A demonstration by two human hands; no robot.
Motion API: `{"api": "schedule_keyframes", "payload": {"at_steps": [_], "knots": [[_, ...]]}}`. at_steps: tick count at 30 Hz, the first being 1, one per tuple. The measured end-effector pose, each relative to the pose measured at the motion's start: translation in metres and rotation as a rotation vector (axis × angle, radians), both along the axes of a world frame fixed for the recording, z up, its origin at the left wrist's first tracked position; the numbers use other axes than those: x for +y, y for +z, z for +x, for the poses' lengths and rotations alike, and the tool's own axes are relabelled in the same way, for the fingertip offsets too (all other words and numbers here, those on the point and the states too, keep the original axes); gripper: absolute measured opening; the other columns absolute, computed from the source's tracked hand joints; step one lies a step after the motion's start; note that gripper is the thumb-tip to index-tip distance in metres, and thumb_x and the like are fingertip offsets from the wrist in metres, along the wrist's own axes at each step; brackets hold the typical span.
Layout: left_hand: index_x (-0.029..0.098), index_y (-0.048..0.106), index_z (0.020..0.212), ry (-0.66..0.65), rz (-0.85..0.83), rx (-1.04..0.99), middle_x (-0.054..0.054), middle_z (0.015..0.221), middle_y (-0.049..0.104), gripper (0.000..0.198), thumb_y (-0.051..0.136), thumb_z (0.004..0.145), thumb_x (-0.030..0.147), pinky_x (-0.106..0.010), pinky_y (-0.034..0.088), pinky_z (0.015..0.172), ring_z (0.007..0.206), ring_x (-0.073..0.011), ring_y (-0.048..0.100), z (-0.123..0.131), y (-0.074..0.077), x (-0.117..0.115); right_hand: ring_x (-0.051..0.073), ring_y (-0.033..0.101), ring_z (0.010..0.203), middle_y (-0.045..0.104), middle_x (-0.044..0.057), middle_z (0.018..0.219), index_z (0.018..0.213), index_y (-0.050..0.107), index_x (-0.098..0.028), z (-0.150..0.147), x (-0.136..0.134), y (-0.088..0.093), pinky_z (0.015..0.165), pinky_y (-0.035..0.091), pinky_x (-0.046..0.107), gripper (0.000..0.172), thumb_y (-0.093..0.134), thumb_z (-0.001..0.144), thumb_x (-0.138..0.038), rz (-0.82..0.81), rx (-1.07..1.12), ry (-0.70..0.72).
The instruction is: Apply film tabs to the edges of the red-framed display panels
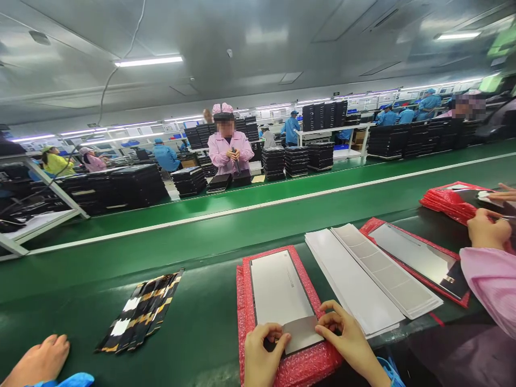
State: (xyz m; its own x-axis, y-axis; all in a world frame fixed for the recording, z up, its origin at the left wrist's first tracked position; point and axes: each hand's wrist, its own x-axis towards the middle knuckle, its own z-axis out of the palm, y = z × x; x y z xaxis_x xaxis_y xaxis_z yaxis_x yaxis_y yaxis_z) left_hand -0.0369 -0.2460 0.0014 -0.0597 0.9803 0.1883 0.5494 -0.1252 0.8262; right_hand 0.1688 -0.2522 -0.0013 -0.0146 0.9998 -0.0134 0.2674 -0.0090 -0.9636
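Your left hand (264,352) and right hand (341,330) pinch opposite ends of the grey sheet (302,332) between them, over the silvery panel (276,287). Step, judged: positioning; next move seems to call for squared edges.

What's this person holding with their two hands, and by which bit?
A grey strip, by opposite ends: the left hand at its left end, the right hand at its right.

Tube lights (149,62) glow on a grey ceiling (209,27).
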Motion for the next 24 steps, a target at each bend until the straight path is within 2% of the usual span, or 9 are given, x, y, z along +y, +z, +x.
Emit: {"api": "schedule_keyframes", "payload": {"at_steps": [10,24], "knots": [[0.021,0.065,0.073,-0.076,-0.064,0.018,-0.001,0.067,0.065,0.018,0.065,0.068,0.038,-0.027,0.045,0.065,0.065,-0.017,0.058,-0.006,0.001,0.0,0.012,0.057,0.067,0.061,-0.004,0.07,0.092,0.042,-0.022,0.001,-0.001,0.0,0.062,0.04,0.023,0.02,0.054,0.077,-0.027,0.026,-0.067,0.02],[0.02,0.065,0.074,-0.1,-0.126,0.013,-0.001,0.068,0.066,0.018,0.063,0.07,0.037,-0.028,0.046,0.066,0.065,-0.0174,0.058,-0.005,0.01,-0.001,0.011,0.056,0.068,0.058,-0.004,0.073,0.092,0.041,-0.022,0.0,-0.002,-0.006,0.065,0.042,0.023,0.02,0.053,0.078,-0.03,0.027,-0.063,0.026]]}}
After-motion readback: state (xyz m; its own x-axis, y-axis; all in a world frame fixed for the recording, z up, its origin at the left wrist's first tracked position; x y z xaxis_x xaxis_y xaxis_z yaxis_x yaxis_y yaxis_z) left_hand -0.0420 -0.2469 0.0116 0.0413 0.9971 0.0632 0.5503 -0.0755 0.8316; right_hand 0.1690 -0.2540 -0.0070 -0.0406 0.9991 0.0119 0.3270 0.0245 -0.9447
